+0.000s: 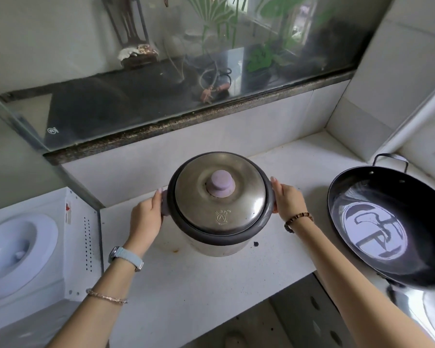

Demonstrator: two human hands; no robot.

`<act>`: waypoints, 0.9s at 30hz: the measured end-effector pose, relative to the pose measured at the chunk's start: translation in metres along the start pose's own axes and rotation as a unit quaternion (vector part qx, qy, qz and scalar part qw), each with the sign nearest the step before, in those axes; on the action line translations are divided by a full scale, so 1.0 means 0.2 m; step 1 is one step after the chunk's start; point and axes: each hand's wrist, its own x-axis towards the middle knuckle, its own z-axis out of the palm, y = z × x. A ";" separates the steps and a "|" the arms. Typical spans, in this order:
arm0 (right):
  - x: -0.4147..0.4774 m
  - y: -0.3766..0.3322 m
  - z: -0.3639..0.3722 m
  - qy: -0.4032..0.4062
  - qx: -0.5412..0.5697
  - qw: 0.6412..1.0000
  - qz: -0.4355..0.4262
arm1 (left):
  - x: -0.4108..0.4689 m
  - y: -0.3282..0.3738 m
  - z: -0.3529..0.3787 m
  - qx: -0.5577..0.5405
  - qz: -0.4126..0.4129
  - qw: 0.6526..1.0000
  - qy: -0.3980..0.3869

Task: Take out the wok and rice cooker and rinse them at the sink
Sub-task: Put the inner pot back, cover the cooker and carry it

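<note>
Squarely between two hands, a round white rice cooker (220, 204) with a dark rim and a dull steel lid sits on the speckled white bench (199, 285), near its back wall. The left hand (146, 217) grips the pale lilac side handle (165, 204) on the cooker's left. The right hand (288, 199) closes round the matching handle on the opposite side, which its fingers mostly hide. Each grip is narrow and full, holding a handle and nothing else. Whether the base rests on the bench or is just off it cannot be told from this angle.

A line through the two handles runs left to right across the view, so the load is shared evenly between the arms. The lid, topped by a lilac knob (221, 183), sits on the rim with no hand on it, and a tilt could probably shift it.

To the right, well apart from the cooker, a wide black two-handled wok (387, 222) lies with its near edge over the stainless steel sink (417, 312) at the bench's lower right. The sink thus lies off the right hand's side, with the wok in the path to it. The coming carry likely calls for a level swing rightward, led by the right arm and kept clear of the wok's rim.
</note>
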 end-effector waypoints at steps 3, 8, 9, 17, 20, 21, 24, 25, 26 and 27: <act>-0.10 -0.02 -0.07 0.030 -0.002 1.000 -0.003 | -0.01 0.04 -0.02 -0.012 0.013 1.000 -0.016; -0.33 -0.01 -0.17 0.089 0.030 0.995 0.027 | -0.06 0.14 -0.05 -0.013 0.066 0.996 -0.056; -0.39 0.00 -0.19 0.103 0.044 0.993 0.036 | -0.07 0.16 -0.06 -0.008 0.080 0.995 -0.066; -0.93 0.12 -0.30 0.246 0.076 0.962 0.096 | -0.25 0.29 -0.03 -0.028 0.187 0.964 -0.186; -1.17 0.20 -0.37 0.301 0.093 0.938 0.144 | -0.37 0.38 0.02 -0.026 0.237 0.944 -0.230; -1.25 0.21 -0.39 0.315 0.094 0.932 0.151 | -0.41 0.41 0.04 -0.026 0.251 0.937 -0.243; -1.51 0.27 -0.46 0.369 0.079 0.910 0.171 | -0.57 0.51 0.12 -0.025 0.287 0.915 -0.284; -1.59 0.29 -0.49 0.385 0.078 0.902 0.180 | -0.63 0.54 0.15 -0.029 0.299 0.906 -0.299; -1.68 0.31 -0.52 0.401 0.079 0.892 0.193 | -0.69 0.58 0.18 -0.032 0.312 0.895 -0.316; -1.77 0.34 -0.55 0.417 0.078 0.881 0.210 | -0.76 0.61 0.22 -0.032 0.326 0.884 -0.334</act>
